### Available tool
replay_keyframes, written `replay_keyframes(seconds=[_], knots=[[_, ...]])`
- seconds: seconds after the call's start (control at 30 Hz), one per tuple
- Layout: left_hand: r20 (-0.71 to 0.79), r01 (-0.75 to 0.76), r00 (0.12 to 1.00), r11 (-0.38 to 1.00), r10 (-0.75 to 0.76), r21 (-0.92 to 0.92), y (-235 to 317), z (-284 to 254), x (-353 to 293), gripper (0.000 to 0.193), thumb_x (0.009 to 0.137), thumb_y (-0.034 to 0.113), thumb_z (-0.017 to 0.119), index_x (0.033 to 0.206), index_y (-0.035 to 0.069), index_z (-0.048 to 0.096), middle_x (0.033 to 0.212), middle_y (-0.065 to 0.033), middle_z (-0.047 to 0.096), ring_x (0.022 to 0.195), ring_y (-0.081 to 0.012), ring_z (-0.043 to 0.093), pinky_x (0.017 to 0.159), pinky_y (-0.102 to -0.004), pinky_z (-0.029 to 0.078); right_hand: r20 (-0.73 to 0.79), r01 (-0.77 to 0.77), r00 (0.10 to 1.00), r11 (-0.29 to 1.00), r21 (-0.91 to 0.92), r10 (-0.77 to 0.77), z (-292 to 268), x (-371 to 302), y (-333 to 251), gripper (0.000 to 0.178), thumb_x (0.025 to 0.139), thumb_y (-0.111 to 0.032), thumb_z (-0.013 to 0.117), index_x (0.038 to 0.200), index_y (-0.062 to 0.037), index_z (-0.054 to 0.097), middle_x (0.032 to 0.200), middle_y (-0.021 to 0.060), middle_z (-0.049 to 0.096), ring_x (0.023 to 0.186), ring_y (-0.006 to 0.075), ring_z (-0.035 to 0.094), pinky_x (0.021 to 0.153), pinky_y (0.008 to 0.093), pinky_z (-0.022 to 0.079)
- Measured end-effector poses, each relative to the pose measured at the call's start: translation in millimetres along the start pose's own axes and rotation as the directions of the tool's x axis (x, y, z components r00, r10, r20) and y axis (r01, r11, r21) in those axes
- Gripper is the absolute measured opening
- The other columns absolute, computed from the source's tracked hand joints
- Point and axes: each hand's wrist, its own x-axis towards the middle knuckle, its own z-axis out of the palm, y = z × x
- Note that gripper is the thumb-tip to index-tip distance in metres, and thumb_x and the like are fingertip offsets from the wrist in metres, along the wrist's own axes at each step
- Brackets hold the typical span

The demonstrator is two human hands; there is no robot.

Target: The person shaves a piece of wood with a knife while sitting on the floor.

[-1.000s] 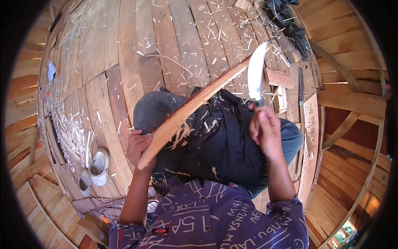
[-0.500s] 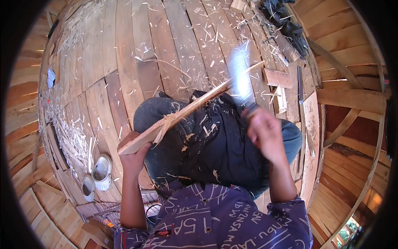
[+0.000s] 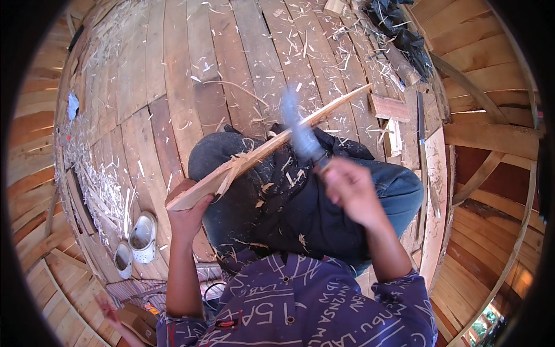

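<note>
A long, roughly shaped piece of wood [image 3: 263,151] slants across my lap, its broad end at the left and its thin tip out beyond my knees at the upper right. My left hand [image 3: 189,211] is wrapped around the broad end. Curled shavings [image 3: 236,166] cling to the wood's middle. My right hand [image 3: 347,188] grips the dark handle of a large knife [image 3: 300,136], whose motion-blurred blade crosses the wood. Whether the edge touches the wood cannot be made out. A dark cloth [image 3: 289,202] strewn with shavings covers my lap.
White clogs [image 3: 143,236] stand at the left near a heap of shavings [image 3: 107,194]. A short wood block [image 3: 388,108] and black plastic [image 3: 396,29] lie at the right. Another person's hand [image 3: 107,306] shows at lower left beside a cardboard box [image 3: 136,324].
My right hand has moved left and slightly down with the knife, its blade now nearer the wood's middle. Another person's hand has come into view at lower left. My left hand stays nearly still.
</note>
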Motion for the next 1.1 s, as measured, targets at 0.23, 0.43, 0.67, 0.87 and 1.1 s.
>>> replay_keyframes(seconds=[0.23, 0.43, 0.67, 0.87, 1.1], knots=[[-0.052, 0.006, 0.999, 1.0, -0.007, -0.03, 12, 8, 1, 0.015, 0.072, 0.002, 0.074, 0.079, -0.001, 0.061, 0.075, -0.0045, 0.06, 0.068, -0.0104, 0.055, 0.061, -0.0228, 0.042, 0.215, -0.112, 0.974, 0.981, 0.161, 0.076, 31, -4, 4, 0.019, 0.094, -0.018, 0.056, 0.102, -0.0006, 0.059, 0.062, -0.0047, 0.047, 0.052, 0.0043, 0.044, 0.047, 0.0208, 0.035], [-0.11, 0.029, 0.993, 0.996, -0.038, -0.085, 6, 14, -1, 0.016, 0.073, 0.002, 0.075, 0.08, -0.001, 0.061, 0.076, -0.004, 0.061, 0.07, -0.0097, 0.057, 0.063, -0.0221, 0.043, 0.027, -0.174, 0.985, 0.968, 0.179, 0.172, 31, 7, 18, 0.039, 0.1, -0.033, 0.04, 0.094, -0.0005, 0.06, 0.061, 0.0022, 0.053, 0.045, 0.0059, 0.044, 0.037, 0.0183, 0.028], [-0.129, 0.057, 0.989, 0.989, -0.075, -0.14, 5, 13, -2, 0.018, 0.073, 0.003, 0.076, 0.082, 0.0, 0.06, 0.078, -0.0036, 0.061, 0.072, -0.0094, 0.057, 0.064, -0.0225, 0.044, 0.462, -0.485, 0.864, 0.575, 0.659, 0.199, 25, -20, 22, 0.054, 0.099, -0.048, 0.029, 0.091, -0.0006, 0.053, 0.047, -0.0008, 0.036, 0.033, 0.0054, 0.025, 0.032, 0.0221, 0.019], [-0.078, 0.015, 0.997, 0.992, -0.024, -0.124, 9, 11, -1, 0.018, 0.072, 0.002, 0.076, 0.08, 0.0, 0.06, 0.077, -0.0044, 0.061, 0.072, -0.0102, 0.055, 0.064, -0.0236, 0.044, -0.447, 0.141, 0.893, 0.976, 0.168, -0.052, -2, -5, -13, 0.038, 0.1, -0.036, 0.039, 0.096, -0.0023, 0.058, 0.055, -0.0028, 0.045, 0.04, 0.0034, 0.034, 0.036, 0.0195, 0.025], [-0.024, -0.232, 0.972, 0.971, 0.234, 0.05, 0, 10, 2, 0.017, 0.07, 0.003, 0.076, 0.076, -0.001, 0.061, 0.074, -0.0076, 0.059, 0.068, -0.0178, 0.054, 0.065, -0.0292, 0.043, -0.011, 0.042, 0.999, 0.997, -0.068, -0.043, 5, -16, -6, 0.028, 0.097, -0.028, 0.049, 0.1, -0.0036, 0.062, 0.06, -0.0036, 0.048, 0.05, 0.0031, 0.042, 0.044, 0.0186, 0.031]])
